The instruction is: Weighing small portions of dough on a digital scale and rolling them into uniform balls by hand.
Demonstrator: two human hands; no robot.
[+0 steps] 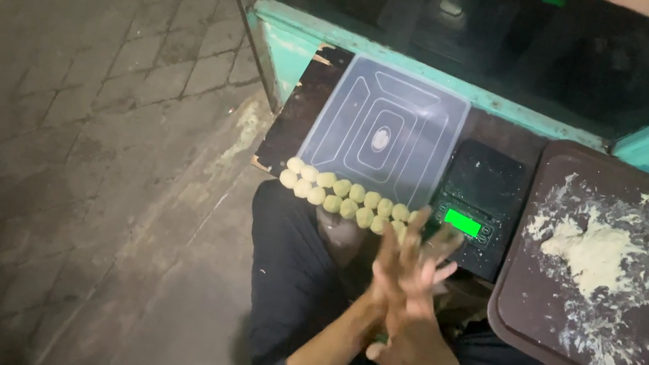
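My left hand (397,263) and my right hand (413,344) are pressed palm to palm above my lap, fingers stretched out and blurred. What lies between the palms is hidden. Just beyond my fingertips, a double row of several small pale dough balls (344,197) lines the near edge of a translucent plastic lid (389,132). A black digital scale (488,182) with a lit green display (462,223) sits right of the lid, close to my fingertips. A brown tray (514,312) at the right holds a lump of pale dough (591,251) and smeared scraps.
Lid and scale rest on a dark worn board (305,110) in front of a teal-framed cabinet (295,39) with dark glass. My dark-trousered legs (288,272) are below the board. Grey paving stones (71,82) cover the left side.
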